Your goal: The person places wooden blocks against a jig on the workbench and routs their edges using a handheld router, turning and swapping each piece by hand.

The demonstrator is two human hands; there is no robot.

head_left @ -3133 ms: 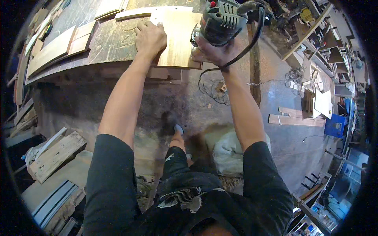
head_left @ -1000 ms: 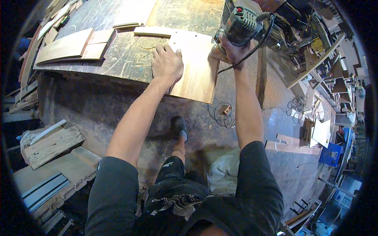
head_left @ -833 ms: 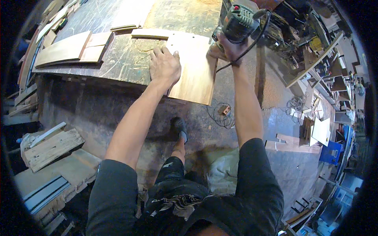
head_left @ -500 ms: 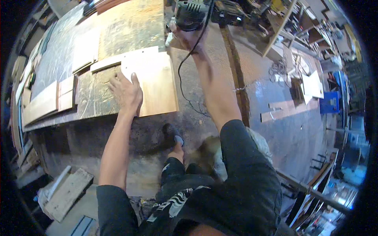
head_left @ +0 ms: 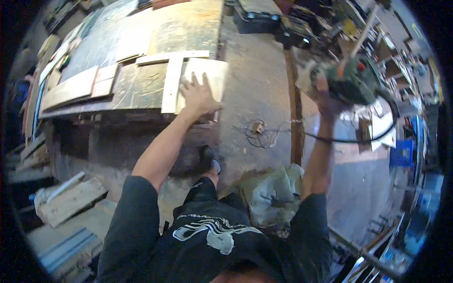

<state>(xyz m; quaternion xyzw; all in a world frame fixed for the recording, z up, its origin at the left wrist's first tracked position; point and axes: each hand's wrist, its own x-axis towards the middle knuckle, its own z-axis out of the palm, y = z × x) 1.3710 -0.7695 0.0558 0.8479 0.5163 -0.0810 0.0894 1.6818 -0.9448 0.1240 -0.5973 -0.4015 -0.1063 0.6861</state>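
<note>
1. Nearest, a pale sack slumps on the floor, short of the near edge of the surface.
2. The left grip is spread wide, palm down, closed around nothing. It rests on a light wooden board at the near right corner of the surface, probably to steady it; how firmly it presses cannot be told.
3. The right grip, blurred, is wrapped around a green power tool. The tool hangs over the floor, well apart from the surface's right edge, apparently so that its base stays clear of the wood.
4. The black cable loops below the tool; this slack presumably gives the arm freedom.
5. Left of the board, a narrow strip runs inward from the near edge; a second strip lies crosswise at its far end.
6. Farther, a dark case stands beyond the right edge, seemingly out of the way.
</note>
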